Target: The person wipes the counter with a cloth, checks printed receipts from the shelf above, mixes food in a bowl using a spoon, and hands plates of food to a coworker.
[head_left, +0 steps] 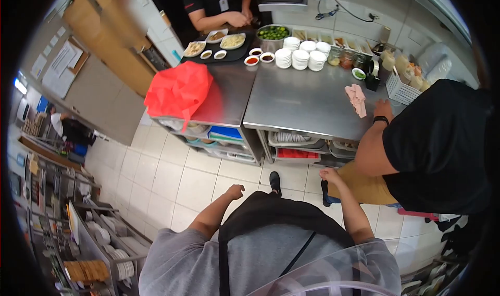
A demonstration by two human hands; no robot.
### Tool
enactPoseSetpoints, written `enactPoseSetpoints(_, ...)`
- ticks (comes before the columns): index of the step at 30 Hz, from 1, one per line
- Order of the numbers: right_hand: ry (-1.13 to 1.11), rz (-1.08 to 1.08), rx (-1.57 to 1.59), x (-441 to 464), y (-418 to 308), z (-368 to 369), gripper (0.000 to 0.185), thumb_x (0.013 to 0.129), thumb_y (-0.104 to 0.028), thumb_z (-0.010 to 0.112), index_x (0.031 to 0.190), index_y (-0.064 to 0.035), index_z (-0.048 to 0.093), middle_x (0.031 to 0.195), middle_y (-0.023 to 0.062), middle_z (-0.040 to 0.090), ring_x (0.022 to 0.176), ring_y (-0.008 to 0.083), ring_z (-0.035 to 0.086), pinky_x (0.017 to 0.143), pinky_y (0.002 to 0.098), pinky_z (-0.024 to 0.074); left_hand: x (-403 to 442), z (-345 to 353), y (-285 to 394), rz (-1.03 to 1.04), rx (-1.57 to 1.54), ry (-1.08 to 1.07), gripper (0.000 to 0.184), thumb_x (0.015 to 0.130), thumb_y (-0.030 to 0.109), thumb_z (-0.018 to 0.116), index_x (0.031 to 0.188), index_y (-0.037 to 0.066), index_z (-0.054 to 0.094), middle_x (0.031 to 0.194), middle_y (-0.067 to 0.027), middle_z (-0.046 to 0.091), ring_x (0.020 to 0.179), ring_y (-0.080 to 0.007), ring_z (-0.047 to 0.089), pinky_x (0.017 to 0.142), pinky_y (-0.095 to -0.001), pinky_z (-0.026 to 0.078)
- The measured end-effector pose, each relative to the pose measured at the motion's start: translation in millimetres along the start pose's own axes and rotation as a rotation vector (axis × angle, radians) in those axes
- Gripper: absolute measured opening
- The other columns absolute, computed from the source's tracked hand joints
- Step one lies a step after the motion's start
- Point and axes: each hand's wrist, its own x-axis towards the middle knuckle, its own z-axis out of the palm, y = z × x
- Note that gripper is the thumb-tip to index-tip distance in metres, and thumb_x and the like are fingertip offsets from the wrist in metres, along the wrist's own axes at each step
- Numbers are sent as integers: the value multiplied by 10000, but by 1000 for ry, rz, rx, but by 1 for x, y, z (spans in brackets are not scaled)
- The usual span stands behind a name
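Observation:
My left hand hangs over the tiled floor, its fingers loosely curled and nothing visible in them. Out to the right, my right hand is also curled, close to a co-worker's tan apron; I see nothing in it either. Ahead of both hands stands a steel counter. A pink cloth lies crumpled on its right part, beside the co-worker's hand. On the left counter section sits a red bag.
Stacked white cups, a pot of green limes and a white basket of bottles line the counter's back. Food bowls stand on a black tray; another person is behind it. A dish rack stands at left.

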Motion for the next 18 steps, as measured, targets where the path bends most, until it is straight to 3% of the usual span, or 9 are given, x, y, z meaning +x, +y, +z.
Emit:
enactPoseSetpoints(2,-17,-25,-157,-7,-19,16,204,801,-247,591,737,-55,615,595,67,555,564,154,525,557,322,422,-4,20,-9,62,64,45,260,689,127,678,948,111,657,925,-143,653,879,-294,628,792,-375,504)
enactPoseSetpoints(3,-2,-63,-45,-1,-15,26,245,807,-277,588,723,-48,603,616,88,573,579,167,539,554,332,421,-17,15,-3,-11,18,33,203,691,79,648,892,99,668,864,-125,662,803,-273,643,736,-364,521)
enactPoseSetpoints(6,-99,-45,-122,-7,-59,39,375,791,-251,658,1056,12,617,796,102,660,659,152,592,628,292,477,-30,20,-18,-53,45,66,129,720,-9,559,745,49,672,661,-93,658,558,-195,650,564,-321,544)
enactPoseSetpoints(8,-145,-41,-138,-10,-84,51,384,793,-260,657,1074,-2,610,820,101,660,681,148,599,633,288,475,-43,8,-22,-290,-177,-36,95,742,28,575,691,23,656,602,-94,645,519,-168,646,540,-303,542)
enactPoseSetpoints(9,-170,-23,-126,-14,-102,57,387,793,-262,657,1080,-7,609,822,99,660,685,148,600,634,289,474,-50,8,-30,-263,-129,21,96,743,55,602,665,23,648,566,-97,633,466,-156,632,503,-284,536)
enactPoseSetpoints(12,-251,-39,-176,-4,-131,75,397,790,-266,664,1097,-22,603,813,91,657,693,150,598,640,293,472,-57,6,-53,-416,-212,-20,136,750,70,541,711,25,663,665,-157,650,629,-261,665,663,-356,546)
enactPoseSetpoints(13,-282,-58,-208,2,-142,82,401,788,-267,667,1103,-27,602,807,87,656,696,150,597,643,294,471,-53,26,-74,-296,-13,114,89,718,107,628,666,48,671,603,-74,650,527,-177,646,580,-311,542)
enactPoseSetpoints(16,-308,-158,-270,26,-174,104,398,781,-271,677,1099,-41,607,769,76,645,698,148,592,650,291,468,-61,30,-90,-338,77,276,88,711,113,631,672,47,673,622,-82,656,538,-180,648,592,-315,536)
enactPoseSetpoints(18,-328,-194,-276,46,-198,120,383,780,-263,680,1094,-56,611,734,67,628,680,144,579,646,285,463,-72,3,-92,-436,-191,26,149,752,73,542,673,45,665,607,-81,652,531,-168,650,601,-314,538)
